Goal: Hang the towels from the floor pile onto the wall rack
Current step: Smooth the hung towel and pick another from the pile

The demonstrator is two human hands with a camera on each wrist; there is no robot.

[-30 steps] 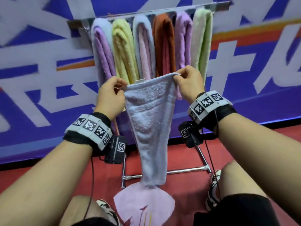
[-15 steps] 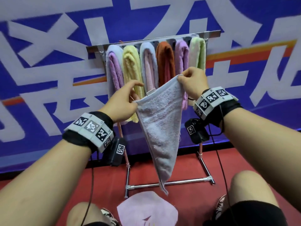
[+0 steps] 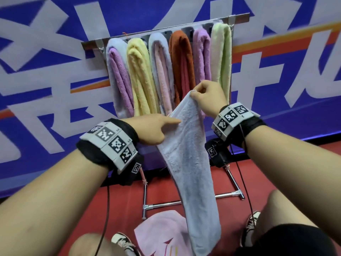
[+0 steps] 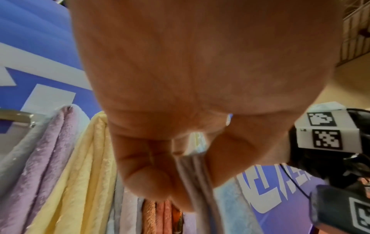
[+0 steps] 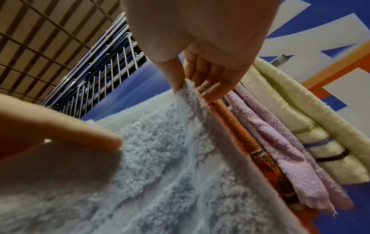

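Note:
A light blue towel (image 3: 191, 163) hangs in front of the metal wall rack (image 3: 166, 28), which carries several folded towels in lilac, yellow, pink, orange, purple and pale green. My right hand (image 3: 195, 93) pinches the towel's top corner between thumb and fingers (image 5: 178, 82), just below the orange and purple towels. My left hand (image 3: 171, 124) holds the towel's left edge lower down. Its index finger lies straight across the cloth, and the edge (image 4: 200, 190) runs between thumb and curled fingers. A pink towel (image 3: 162, 231) lies on the red floor under the hanging one.
The rack's chrome stand (image 3: 145, 207) has feet on the red floor (image 3: 230, 182) against the blue banner wall (image 3: 46, 108). My knees and shoes (image 3: 123, 244) flank the pink towel. Cables hang from both wrist cameras.
My left hand has slid rightward and down along the towel's top edge toward the right hand, so the edge now slopes steeply and the towel hangs narrower. The right hand has kept its pinch.

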